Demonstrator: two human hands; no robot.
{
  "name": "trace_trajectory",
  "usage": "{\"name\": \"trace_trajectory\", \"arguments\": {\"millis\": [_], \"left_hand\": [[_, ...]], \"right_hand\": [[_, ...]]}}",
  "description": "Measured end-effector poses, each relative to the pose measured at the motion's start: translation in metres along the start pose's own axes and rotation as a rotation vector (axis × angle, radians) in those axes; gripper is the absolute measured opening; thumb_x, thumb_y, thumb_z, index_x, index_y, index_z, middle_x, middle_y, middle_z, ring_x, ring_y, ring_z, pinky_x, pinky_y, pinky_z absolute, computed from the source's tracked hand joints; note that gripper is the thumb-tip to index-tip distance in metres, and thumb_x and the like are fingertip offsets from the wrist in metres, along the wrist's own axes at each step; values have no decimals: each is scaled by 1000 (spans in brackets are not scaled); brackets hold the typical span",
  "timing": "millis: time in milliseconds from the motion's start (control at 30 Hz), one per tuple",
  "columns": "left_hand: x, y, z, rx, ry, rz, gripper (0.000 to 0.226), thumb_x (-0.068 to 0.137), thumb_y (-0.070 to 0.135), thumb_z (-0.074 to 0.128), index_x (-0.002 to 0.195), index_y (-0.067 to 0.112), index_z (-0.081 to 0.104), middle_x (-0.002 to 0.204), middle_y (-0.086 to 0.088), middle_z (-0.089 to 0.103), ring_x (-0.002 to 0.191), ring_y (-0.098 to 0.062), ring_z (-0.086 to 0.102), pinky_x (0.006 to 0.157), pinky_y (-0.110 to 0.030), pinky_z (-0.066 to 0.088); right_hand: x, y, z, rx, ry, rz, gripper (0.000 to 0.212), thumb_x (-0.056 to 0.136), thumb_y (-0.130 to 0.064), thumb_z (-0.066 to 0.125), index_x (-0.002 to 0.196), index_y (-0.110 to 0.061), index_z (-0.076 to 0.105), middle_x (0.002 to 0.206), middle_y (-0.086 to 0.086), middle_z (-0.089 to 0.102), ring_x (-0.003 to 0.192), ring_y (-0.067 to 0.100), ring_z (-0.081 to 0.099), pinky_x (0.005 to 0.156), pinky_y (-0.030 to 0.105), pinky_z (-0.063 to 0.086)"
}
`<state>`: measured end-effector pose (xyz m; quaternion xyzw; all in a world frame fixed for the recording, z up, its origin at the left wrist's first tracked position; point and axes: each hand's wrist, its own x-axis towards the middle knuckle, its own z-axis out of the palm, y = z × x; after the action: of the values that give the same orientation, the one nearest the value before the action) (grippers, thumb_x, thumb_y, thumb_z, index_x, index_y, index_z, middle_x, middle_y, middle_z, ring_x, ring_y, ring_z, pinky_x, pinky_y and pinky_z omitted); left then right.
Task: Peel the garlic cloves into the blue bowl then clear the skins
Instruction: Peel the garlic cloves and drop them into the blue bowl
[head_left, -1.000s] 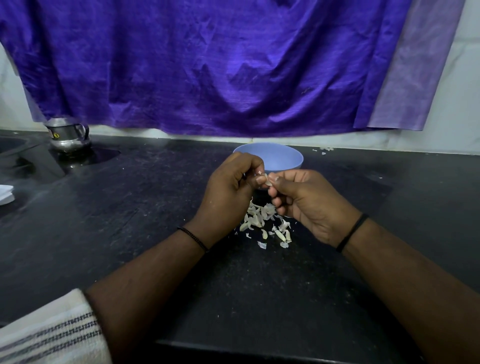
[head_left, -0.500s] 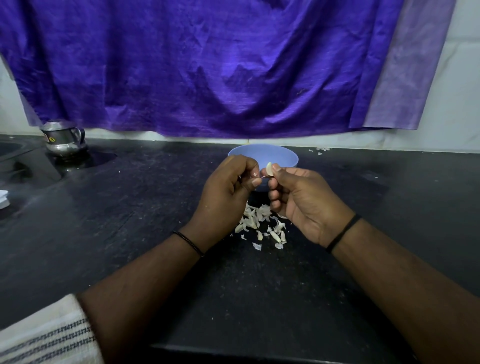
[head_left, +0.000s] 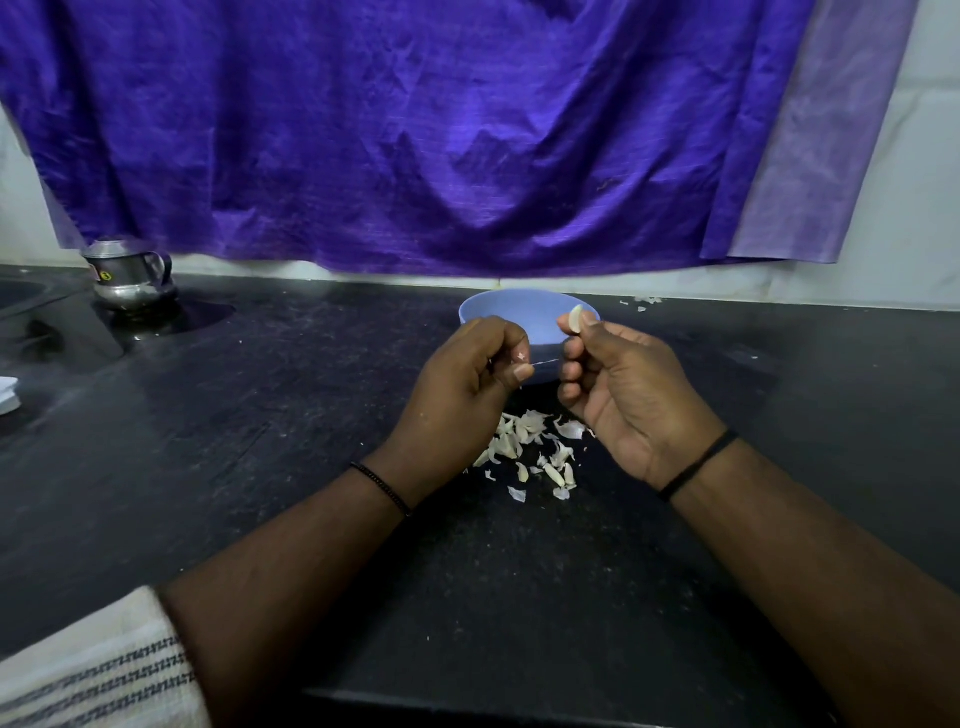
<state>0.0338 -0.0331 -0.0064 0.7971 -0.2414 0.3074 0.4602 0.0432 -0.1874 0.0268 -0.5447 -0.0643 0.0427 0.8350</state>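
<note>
At six o'clock the dark, scuffed stone worktop (head_left: 260, 441) runs up from the near edge, with a white striped cloth (head_left: 93, 670) at about seven. Further in lies a loose heap of pale, papery garlic skins (head_left: 530, 452), sitting between the two wrists and not yet cleared. Just past the heap, the left hand (head_left: 462, 384) has its fingers curled, thumb and forefinger pinching a thin sliver that looks like a strip of skin (head_left: 543, 362) pointing toward three o'clock. The right hand (head_left: 623, 389) is apart from it, fingers folded, with thumb and forefinger gripping a small, pale, bare-looking garlic clove (head_left: 575, 319) raised in front of the round blue plastic bowl (head_left: 519, 312), near its rim on the three o'clock side. The bowl stands at twelve o'clock from the hands; its inside is too shallowly seen to tell how many cloves it holds. A few more skin scraps (head_left: 644, 302) lie beyond at one o'clock, a steel pot (head_left: 130, 280) at ten, and a purple cloth (head_left: 415, 130) hangs behind.

By my reading, this clove is about peeled and ready to drop in; whether unpeeled cloves remain among the heap I cannot tell, and sweeping up the skins is all still to do
</note>
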Motion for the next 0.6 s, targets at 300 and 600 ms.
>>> {"name": "trace_trajectory", "arguments": {"millis": [300, 600], "left_hand": [[2, -1, -3, 63, 80, -43, 11, 97, 17, 57, 98, 15, 67, 86, 13, 60, 80, -4, 56, 71, -20, 43], [2, 5, -4, -159, 74, -118, 22, 93, 19, 65, 114, 23, 70, 86, -5, 74, 52, -18, 47, 51, -21, 41]], "right_hand": [[-2, 4, 0, -215, -106, 24, 27, 101, -27, 53, 85, -13, 70, 63, -4, 54, 54, 9, 44, 49, 21, 37], [-6, 5, 1, -466, -92, -69, 33, 103, -29, 52, 78, -18, 70, 56, -5, 51, 51, 10, 42, 48, 22, 34]]}}
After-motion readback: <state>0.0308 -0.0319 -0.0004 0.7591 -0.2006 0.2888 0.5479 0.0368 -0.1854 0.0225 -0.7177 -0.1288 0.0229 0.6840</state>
